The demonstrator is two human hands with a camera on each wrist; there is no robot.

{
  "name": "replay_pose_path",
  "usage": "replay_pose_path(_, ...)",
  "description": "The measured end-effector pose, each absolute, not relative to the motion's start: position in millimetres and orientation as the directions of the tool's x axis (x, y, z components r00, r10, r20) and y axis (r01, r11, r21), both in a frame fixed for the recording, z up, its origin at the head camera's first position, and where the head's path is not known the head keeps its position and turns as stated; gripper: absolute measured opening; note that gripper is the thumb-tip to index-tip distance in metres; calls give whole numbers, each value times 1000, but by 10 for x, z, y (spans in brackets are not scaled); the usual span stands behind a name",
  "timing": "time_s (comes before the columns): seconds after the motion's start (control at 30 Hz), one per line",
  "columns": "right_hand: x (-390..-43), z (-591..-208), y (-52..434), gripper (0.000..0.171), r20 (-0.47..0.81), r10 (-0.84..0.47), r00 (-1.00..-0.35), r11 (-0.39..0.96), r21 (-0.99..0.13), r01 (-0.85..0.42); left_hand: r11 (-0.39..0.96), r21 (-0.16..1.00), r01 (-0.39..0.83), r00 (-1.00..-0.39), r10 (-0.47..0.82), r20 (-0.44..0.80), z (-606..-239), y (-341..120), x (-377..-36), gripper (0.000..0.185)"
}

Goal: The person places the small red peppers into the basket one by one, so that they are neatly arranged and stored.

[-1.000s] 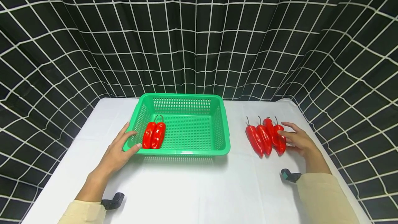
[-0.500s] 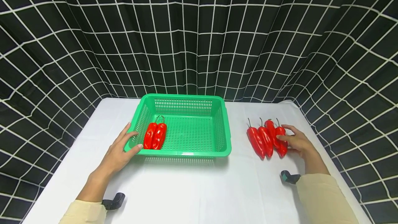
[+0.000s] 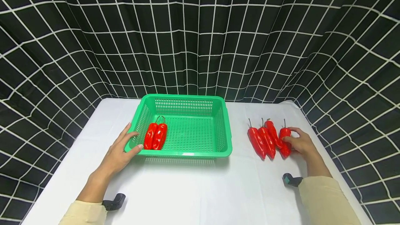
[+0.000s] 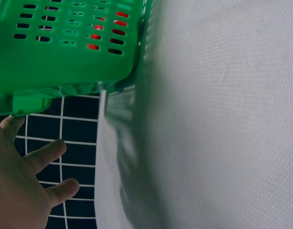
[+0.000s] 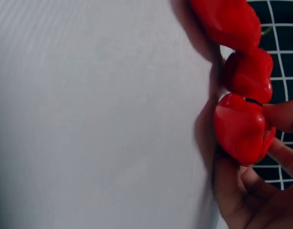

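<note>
Curling its fingers and thumb around the outermost red pepper (image 3: 285,141), the right hand (image 3: 300,144) pinched it where it lay on the white desk (image 3: 193,186), with three more peppers (image 3: 264,140) packed just beyond the fingertips, the nearest touching the gripped one. The left hand (image 3: 120,150) lay spread with relaxed fingers against the near corner of the green basket (image 3: 225,138), thumb touching its rim; two peppers in the basket (image 3: 155,135) sat just past that thumb. The skin looked glossy and the grip sat on the rounded body, so the pepper could slip or roll out of the pinch. Lifting it sideways could also drag the touching neighbour along and scatter the row.
</note>
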State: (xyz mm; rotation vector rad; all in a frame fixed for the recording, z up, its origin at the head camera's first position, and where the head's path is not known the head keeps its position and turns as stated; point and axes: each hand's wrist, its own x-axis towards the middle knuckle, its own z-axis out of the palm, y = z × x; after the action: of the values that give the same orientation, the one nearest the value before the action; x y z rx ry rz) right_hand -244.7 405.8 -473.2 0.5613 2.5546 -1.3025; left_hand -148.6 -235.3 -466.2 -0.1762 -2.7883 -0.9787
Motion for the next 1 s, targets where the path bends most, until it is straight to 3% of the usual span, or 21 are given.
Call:
replay_pose_path(0.5, -2290, -4679, 4186, 86, -283, 236, -929, 411, -838, 360, 775, 609, 170, -977, 52, 207, -4647, -2353, -1495, 50)
replay_pose_path(1.0, -2062, -4513, 4104, 85, -275, 158, -949, 161, -940, 299, 771, 610, 182, -975, 61, 214, -4673, -2358, -1487, 51)
